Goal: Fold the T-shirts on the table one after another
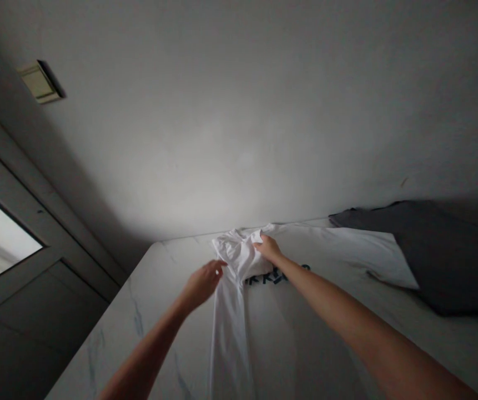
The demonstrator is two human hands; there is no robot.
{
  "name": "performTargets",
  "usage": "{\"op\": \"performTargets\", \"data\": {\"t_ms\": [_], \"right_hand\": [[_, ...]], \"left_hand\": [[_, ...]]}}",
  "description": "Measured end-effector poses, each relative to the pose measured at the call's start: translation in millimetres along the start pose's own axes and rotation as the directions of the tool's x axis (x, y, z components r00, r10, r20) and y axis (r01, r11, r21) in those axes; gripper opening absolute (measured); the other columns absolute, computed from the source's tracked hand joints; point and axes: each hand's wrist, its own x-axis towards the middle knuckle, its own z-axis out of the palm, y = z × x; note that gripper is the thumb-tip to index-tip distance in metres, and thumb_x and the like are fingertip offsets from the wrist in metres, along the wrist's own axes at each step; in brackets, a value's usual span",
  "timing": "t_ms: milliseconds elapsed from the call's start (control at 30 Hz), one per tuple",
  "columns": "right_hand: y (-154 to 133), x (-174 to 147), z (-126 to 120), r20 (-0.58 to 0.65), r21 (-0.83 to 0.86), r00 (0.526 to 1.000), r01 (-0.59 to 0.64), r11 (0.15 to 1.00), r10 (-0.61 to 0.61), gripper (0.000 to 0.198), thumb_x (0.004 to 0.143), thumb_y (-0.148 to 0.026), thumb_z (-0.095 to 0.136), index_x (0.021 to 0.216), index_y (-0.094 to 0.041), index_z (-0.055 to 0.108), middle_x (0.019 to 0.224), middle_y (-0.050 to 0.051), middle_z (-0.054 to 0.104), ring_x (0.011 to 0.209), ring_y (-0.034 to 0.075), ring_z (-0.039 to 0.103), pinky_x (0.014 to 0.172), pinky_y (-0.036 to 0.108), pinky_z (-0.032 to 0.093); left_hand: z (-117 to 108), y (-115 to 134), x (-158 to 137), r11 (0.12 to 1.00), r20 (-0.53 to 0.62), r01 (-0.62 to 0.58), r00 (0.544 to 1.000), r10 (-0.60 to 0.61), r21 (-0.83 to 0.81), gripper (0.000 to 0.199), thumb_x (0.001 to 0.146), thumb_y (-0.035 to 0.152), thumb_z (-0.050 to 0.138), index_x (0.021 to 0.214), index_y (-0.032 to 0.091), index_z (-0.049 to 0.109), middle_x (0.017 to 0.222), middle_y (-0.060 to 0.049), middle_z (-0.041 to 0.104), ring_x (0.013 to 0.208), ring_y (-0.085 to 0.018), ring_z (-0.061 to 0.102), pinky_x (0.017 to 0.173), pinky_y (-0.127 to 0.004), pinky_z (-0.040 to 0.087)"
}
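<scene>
- The white shirt (pixel 270 328) lies on the marble-patterned table (pixel 167 322), its far end close to the wall (pixel 239 122) and its near end running out of view at the bottom.
- Its long axis runs near to far, so most of the body lies on the near side of the grip.
- The right hand (pixel 268 249) has thumb and fingers closed on a bunched part of the shirt at the far end, just left of its middle.
- The left hand (pixel 203 286) sits left of and a little nearer than the right hand, fingers curled, fingertips at the shirt's left edge; whether they pinch cloth I cannot tell.
- Of the two, the left hand is nearer to the narrow turned-over strip (pixel 230 339), which runs straight toward the near side.
- Dark lettering (pixel 278 276) shows just on the near side of the bunch, partly covered by the right forearm.
- From the right hand, the spread sleeve (pixel 382 253) reaches far to the right, its end against the dark grey cloth (pixel 451 255).
</scene>
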Motion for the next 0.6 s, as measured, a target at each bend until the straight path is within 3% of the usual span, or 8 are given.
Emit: {"op": "performTargets", "data": {"t_ms": [100,200,333,467,600], "right_hand": [[-3,-5,4,-0.039,-0.007,0.999,0.0,1.0,0.0,0.02,0.089,-0.025,0.058,0.102,-0.014,0.067,0.106,0.014,0.071,0.099,0.022,0.065,0.076,0.024,0.042],[-2,-9,9,-0.075,-0.007,0.997,0.004,1.0,-0.005,0.019,0.09,-0.026,0.056,0.103,-0.016,0.067,0.102,0.012,0.072,0.095,0.022,0.066,0.073,0.023,0.042],[6,-7,14,-0.113,0.056,0.993,0.038,0.998,-0.031,0.017,0.09,-0.027,0.056,0.098,-0.017,0.067,0.092,0.01,0.073,0.085,0.022,0.067,0.068,0.023,0.041],[13,-4,16,-0.109,0.133,0.992,0.073,0.988,-0.058,0.015,0.09,-0.027,0.054,0.088,-0.018,0.065,0.084,0.009,0.072,0.079,0.021,0.067,0.065,0.024,0.041],[19,-3,20,-0.105,0.142,0.994,0.039,0.989,-0.024,0.018,0.091,-0.03,0.05,0.084,-0.019,0.064,0.081,0.008,0.071,0.077,0.021,0.066,0.065,0.024,0.042]], "left_hand": [[-2,-55,85,0.999,-0.093,0.004,0.996,-0.001,0.033,0.038,0.08,0.01,0.048,0.115,0.021,0.058,0.117,-0.009,0.062,0.108,-0.021,0.057,0.102,-0.043,0.042],[5,-93,133,1.0,-0.086,0.01,0.996,-0.01,0.002,0.031,0.073,0.015,0.061,0.103,0.022,0.063,0.11,-0.007,0.061,0.111,-0.024,0.054,0.106,-0.048,0.038],[7,-116,154,0.996,-0.056,0.004,0.998,-0.009,-0.094,0.021,0.067,0.027,0.068,0.087,0.021,0.066,0.104,-0.005,0.06,0.108,-0.025,0.053,0.104,-0.046,0.038],[1,-120,163,0.966,-0.017,-0.047,0.999,0.045,-0.255,0.024,0.077,0.035,0.055,0.092,0.018,0.062,0.108,-0.007,0.063,0.102,-0.02,0.055,0.093,-0.034,0.044],[3,-121,177,0.935,0.055,-0.042,0.996,0.065,-0.351,0.029,0.077,0.042,0.053,0.088,0.016,0.059,0.084,-0.004,0.064,0.083,-0.017,0.057,0.078,-0.029,0.046]]}}
